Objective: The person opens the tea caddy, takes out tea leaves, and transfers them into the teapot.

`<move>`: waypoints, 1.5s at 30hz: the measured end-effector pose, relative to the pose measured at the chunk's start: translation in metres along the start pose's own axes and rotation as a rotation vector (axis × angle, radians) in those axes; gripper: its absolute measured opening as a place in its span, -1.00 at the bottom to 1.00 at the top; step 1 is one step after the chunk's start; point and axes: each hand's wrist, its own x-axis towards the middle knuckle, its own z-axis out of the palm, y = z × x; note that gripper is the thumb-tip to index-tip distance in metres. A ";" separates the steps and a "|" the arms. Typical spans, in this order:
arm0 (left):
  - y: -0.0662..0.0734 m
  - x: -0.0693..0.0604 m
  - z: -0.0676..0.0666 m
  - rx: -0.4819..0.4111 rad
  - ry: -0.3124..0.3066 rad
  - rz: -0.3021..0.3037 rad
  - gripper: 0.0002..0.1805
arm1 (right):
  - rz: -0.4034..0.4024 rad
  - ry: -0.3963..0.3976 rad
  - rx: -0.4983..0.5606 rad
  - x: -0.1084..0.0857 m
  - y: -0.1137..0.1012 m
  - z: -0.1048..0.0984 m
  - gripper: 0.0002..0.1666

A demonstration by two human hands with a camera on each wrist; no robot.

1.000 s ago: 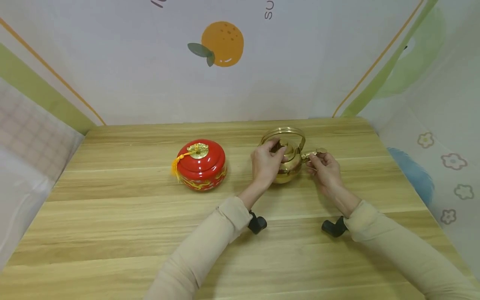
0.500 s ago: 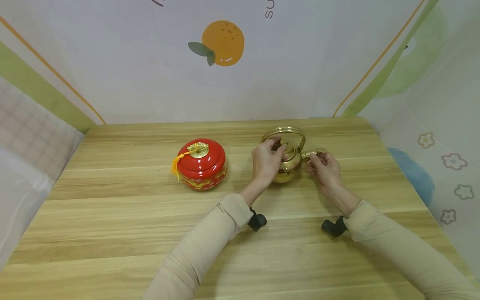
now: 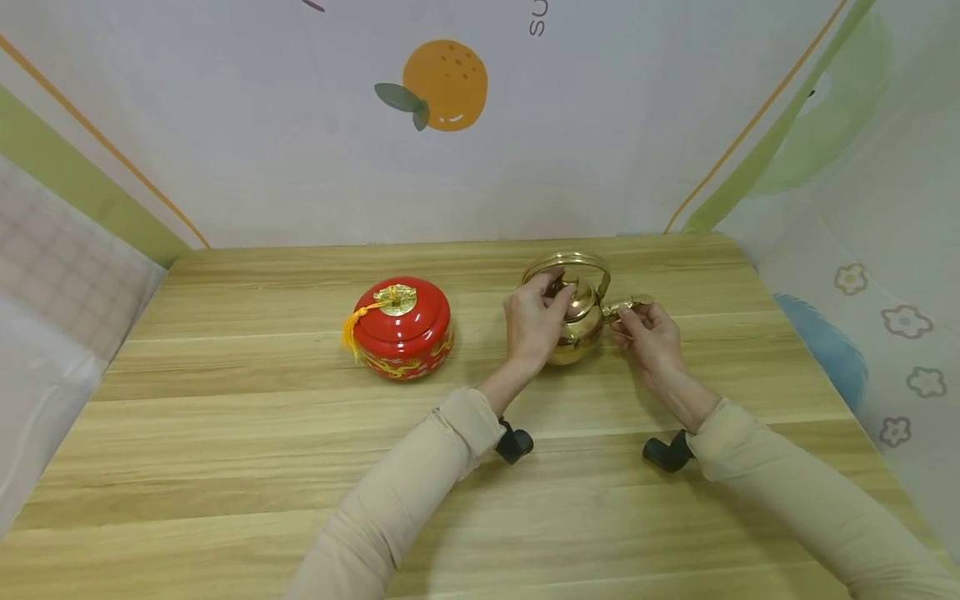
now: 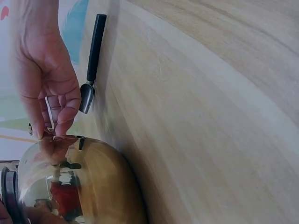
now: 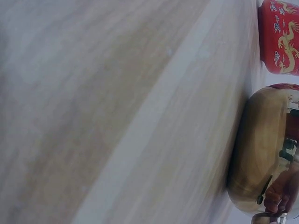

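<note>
Kettle (image 3: 581, 337), upright on table (image 3: 247, 442), with handle (image 3: 572, 259) raised above lid (image 3: 582, 304). At knob (image 3: 571, 280): left hand (image 3: 535, 322), in a thumb-and-finger pinch. At spout (image 3: 616, 311): right hand (image 3: 651, 340), in a second thumb-and-finger pinch. To left of kettle, apart: lidded red jar (image 3: 408, 329) with yellow tassel (image 3: 350, 332). Behind table: sheet (image 3: 570, 158) with orange print (image 3: 447, 87).

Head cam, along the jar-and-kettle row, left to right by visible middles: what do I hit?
Yellow tassel → red jar → left hand → gold kettle → right hand.
</note>
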 end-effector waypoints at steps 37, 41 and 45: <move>0.003 -0.058 -0.078 0.141 -0.403 0.112 -0.70 | -0.012 0.001 0.031 0.000 0.000 0.001 -0.92; -0.003 -0.062 -0.082 0.178 -0.440 0.045 -0.71 | -0.011 0.007 0.018 0.001 -0.001 0.001 -0.92; -0.008 -0.065 -0.085 0.216 -0.473 -0.014 -0.74 | -0.005 0.009 -0.001 0.000 -0.002 0.001 -0.91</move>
